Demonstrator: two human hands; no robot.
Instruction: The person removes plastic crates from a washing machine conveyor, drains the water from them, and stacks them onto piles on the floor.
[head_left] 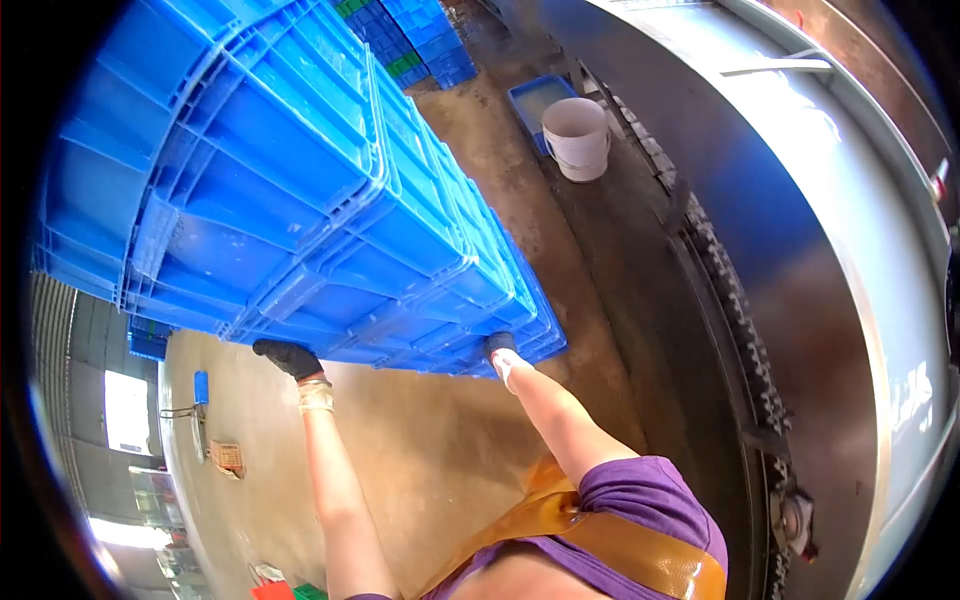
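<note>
Possibly, uneven force from left hand (288, 358) and right hand (499, 344) could topple the upper-left crates (270, 235); grip closure, I cannot tell.

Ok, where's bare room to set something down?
Bare floor shows between left forearm and right forearm, and as a strip between the blue crate stack and white bucket. Crowded: bucket and blue tray, near the metal panel.

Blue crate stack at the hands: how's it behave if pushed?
The blue crate stack probably stays stiff, given its ribbed walls. Several crates high, it may tip if pushed near the top. The walls look shiny, so they could be slick under the gloved left hand.
</note>
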